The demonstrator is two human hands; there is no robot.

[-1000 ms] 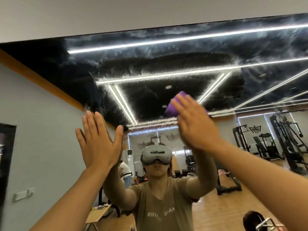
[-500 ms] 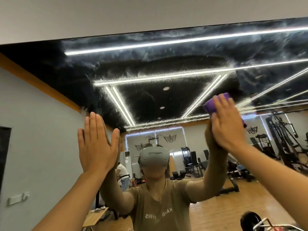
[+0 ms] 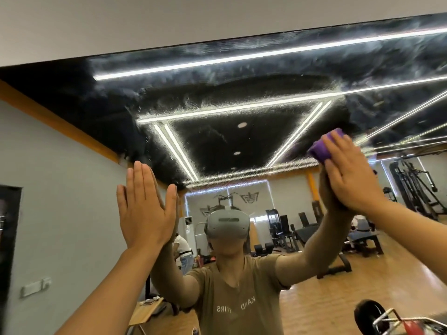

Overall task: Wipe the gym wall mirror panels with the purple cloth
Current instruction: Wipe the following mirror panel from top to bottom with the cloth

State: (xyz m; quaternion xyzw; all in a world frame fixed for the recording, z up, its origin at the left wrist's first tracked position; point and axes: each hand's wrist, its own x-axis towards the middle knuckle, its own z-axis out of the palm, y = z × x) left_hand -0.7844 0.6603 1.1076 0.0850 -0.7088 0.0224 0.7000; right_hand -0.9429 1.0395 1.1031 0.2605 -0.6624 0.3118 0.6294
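The wall mirror (image 3: pixel 242 146) fills most of the view, with hazy wipe streaks across its upper part. My right hand (image 3: pixel 348 172) presses the folded purple cloth (image 3: pixel 323 147) flat against the glass at the right, fingers straight; only the cloth's upper left edge shows past my fingers. My left hand (image 3: pixel 145 206) lies flat on the mirror at the left, fingers straight and together, holding nothing.
The mirror's top edge meets a plain white wall (image 3: pixel 169 20). Reflected in the glass are a person in a headset, gym machines (image 3: pixel 411 184), benches, a wooden floor and a small table (image 3: pixel 147 308). A dumbbell rack corner (image 3: pixel 387 320) shows at the bottom right.
My right hand has swept the cloth from the mirror's middle to the right over the last second. My left hand stays flat on the glass in the same place.
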